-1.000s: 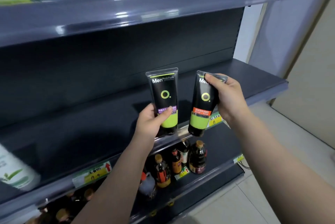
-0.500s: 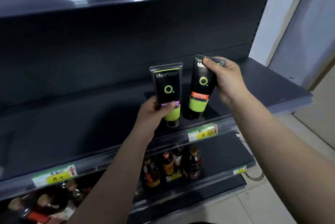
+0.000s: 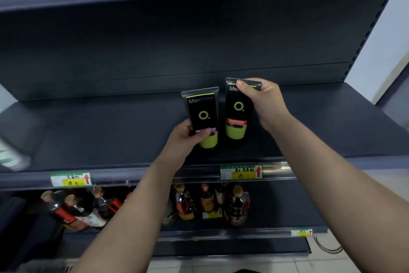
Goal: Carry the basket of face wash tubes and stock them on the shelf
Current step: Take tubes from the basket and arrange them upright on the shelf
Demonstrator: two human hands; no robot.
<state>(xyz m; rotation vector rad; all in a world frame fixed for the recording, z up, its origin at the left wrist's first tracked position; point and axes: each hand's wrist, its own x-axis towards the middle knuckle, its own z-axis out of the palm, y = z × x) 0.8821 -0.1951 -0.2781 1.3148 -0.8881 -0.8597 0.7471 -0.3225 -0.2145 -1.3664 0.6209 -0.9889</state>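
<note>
Face wash tubes, two, black plastic with lime bands: purple-label tube [image 3: 202, 118] in left hand [image 3: 184, 137], orange-label tube [image 3: 236, 115] in right hand [image 3: 263, 100], both cap-down, upright, over dark grey metal shelf [image 3: 110, 131]. Left fingers clamped round lower body; right fingertips pinch top crimp, likely to steady while seating. Tubes just beside each other, near front lip at 6 o'clock. Open room toward 9 and 3 o'clock; back panel [image 3: 155, 51] at 12. Basket not visible.
</note>
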